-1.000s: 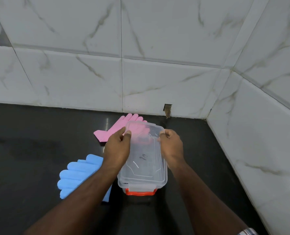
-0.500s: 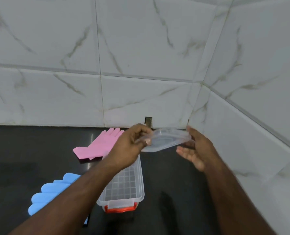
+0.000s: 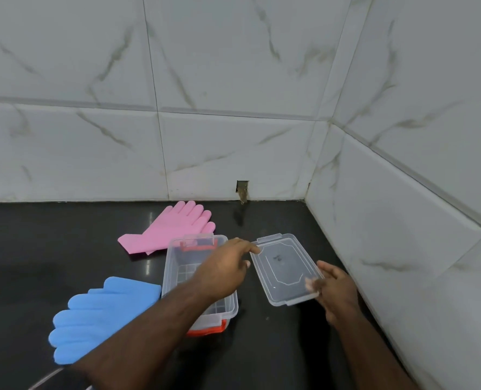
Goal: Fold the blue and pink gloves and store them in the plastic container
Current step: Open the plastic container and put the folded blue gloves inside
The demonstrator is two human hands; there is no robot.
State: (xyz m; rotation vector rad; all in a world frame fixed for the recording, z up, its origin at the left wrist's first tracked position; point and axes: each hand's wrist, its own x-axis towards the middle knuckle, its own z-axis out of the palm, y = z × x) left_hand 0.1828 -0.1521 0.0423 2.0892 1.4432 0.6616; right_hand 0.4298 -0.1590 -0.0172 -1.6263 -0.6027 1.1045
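**Lid off, gloves still flat**

The container [image 3: 177,266] stands open on the black counter [image 3: 50,243], its lid [image 3: 285,267] held just to its right, near the tiled wall [image 3: 402,235]; whether the lid already rests on the counter I cannot tell. The left hand [image 3: 224,267] reaches across the open box, its fingertips touching the lid's far left corner; whether they pinch it I cannot tell. The right hand [image 3: 335,288] holds the lid's near right edge, fingers curled against it. The pink gloves [image 3: 174,228] lie flat behind the box, touching its far left corner; the blue gloves [image 3: 98,313] lie flat to its left, partly under the left forearm.

By my reading, only the opening is done; 2 pairs remain to be folded and packed, and the box is empty.

Against 0.5 s ago, the lid has come down from mid-air above the box to counter level beside it; the right hand, then open beneath it, now grips its edge.
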